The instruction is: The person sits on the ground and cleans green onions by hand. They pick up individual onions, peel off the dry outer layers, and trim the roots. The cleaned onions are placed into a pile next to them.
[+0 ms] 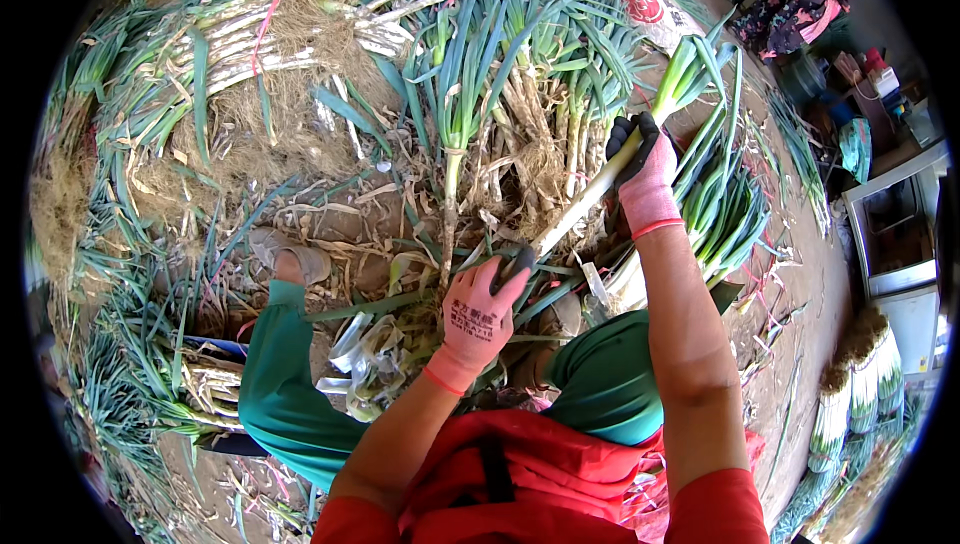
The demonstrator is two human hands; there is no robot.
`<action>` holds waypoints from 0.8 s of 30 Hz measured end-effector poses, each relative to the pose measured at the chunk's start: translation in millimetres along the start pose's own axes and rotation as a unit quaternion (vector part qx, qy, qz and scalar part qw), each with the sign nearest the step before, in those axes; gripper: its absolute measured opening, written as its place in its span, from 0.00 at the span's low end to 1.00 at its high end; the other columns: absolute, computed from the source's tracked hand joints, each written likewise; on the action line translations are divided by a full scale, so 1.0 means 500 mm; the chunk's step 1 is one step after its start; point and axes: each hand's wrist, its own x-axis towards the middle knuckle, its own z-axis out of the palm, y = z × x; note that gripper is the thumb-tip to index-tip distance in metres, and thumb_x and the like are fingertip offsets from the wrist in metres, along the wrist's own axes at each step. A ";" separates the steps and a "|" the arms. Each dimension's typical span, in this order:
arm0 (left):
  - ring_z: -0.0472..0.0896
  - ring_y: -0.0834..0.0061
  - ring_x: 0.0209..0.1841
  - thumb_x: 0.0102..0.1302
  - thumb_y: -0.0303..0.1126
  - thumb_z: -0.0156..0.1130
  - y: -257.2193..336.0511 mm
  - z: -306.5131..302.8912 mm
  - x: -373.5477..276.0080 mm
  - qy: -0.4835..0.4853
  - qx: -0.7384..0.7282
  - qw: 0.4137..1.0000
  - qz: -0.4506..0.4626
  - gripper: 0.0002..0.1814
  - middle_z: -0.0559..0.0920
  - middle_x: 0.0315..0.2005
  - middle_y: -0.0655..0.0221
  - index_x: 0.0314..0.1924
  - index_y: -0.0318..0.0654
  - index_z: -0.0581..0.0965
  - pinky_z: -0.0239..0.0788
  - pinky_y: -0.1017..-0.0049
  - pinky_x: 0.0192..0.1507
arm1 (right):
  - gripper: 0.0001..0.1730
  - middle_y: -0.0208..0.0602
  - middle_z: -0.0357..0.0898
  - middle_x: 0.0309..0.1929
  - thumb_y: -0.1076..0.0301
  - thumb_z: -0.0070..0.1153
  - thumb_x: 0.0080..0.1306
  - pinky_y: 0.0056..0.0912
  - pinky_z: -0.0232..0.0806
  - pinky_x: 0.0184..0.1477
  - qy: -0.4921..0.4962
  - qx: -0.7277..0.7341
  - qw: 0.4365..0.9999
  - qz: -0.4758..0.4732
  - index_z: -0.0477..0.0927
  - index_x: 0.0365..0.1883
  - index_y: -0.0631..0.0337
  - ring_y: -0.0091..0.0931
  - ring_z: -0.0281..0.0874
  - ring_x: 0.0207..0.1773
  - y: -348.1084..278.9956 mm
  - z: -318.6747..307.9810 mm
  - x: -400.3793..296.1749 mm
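Observation:
A long green onion (580,208) slants across the middle of the view, its leaves up and to the right. My right hand (646,167), in a pink glove with a black palm, is wrapped around its upper stalk below the leaves. Around its lower end is my left hand (480,311), in a matching glove; its fingers hide the root end. Another green onion (452,191), with a dirtier stalk, lies just beyond my left hand. Whiter stalks with green leaves (630,281) lie beside my right forearm. Between my legs are peeled skins and leaf scraps (375,364).
Unpeeled green onions (525,109) are heaped ahead. A bundle with pink ties (255,41) lies at the upper left. A printed white sack (652,8) sits at the back. Clean bundles (862,379) stand at the right, near a metal-framed cabinet (900,229).

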 end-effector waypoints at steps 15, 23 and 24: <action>0.77 0.57 0.39 0.52 0.33 0.64 0.024 -0.019 0.090 -0.075 -0.015 0.981 -0.176 0.28 0.77 0.37 0.57 0.54 0.39 0.69 0.69 0.63 0.39 | 0.12 0.40 0.76 0.33 0.65 0.51 0.64 0.34 0.73 0.33 -0.143 0.060 0.987 0.040 0.71 0.43 0.62 0.32 0.76 0.31 0.019 0.037 -0.056; 0.75 0.56 0.51 0.64 0.25 0.49 -0.013 -0.001 0.053 -0.034 -0.273 0.944 -0.184 0.17 0.76 0.48 0.52 0.53 0.35 0.72 0.67 0.69 0.52 | 0.17 0.45 0.76 0.41 0.65 0.51 0.65 0.41 0.72 0.46 -0.303 0.124 0.938 0.111 0.70 0.48 0.65 0.37 0.77 0.41 -0.001 0.028 -0.048; 0.76 0.57 0.50 0.65 0.24 0.48 -0.013 0.002 0.050 -0.027 -0.302 0.932 -0.199 0.15 0.77 0.47 0.53 0.52 0.33 0.72 0.67 0.70 0.52 | 0.18 0.45 0.77 0.41 0.63 0.50 0.65 0.41 0.72 0.46 -0.296 0.129 0.939 0.117 0.70 0.48 0.65 0.37 0.77 0.41 -0.002 0.030 -0.048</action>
